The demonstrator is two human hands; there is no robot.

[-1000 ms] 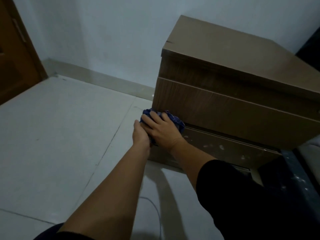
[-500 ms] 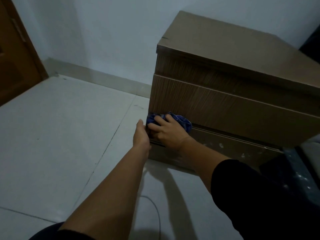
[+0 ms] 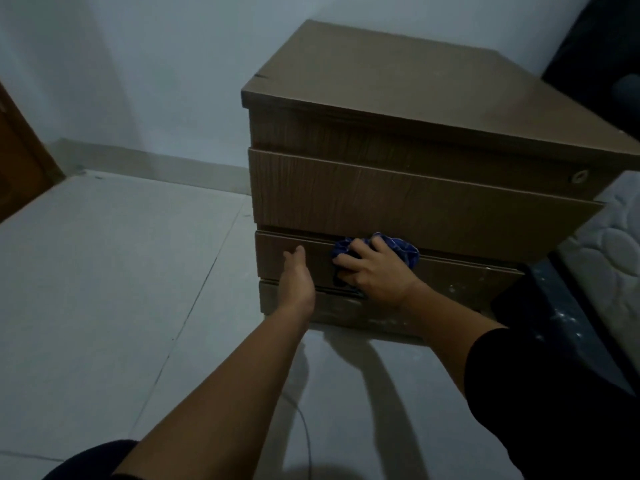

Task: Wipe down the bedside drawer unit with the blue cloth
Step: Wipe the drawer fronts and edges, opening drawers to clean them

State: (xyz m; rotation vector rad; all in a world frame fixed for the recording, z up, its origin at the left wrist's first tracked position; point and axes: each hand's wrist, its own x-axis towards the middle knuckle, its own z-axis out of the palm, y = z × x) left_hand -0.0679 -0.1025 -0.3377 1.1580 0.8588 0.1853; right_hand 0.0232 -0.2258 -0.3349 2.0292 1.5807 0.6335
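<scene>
Since a second ago the right hand [image 3: 375, 271] has slid the blue cloth [image 3: 398, 249] rightward along the lower drawer front. On the left, the left hand [image 3: 298, 278] rests open and empty against that drawer of the bedside drawer unit [image 3: 398, 199]. Right fingers press the bunched cloth against it.

Both arms stretched forward, left hand [image 3: 297, 278] open and edge-on with thumb up, right hand [image 3: 375, 271] palm-down, fingers spread and curled, dark sleeve at the elbow
</scene>
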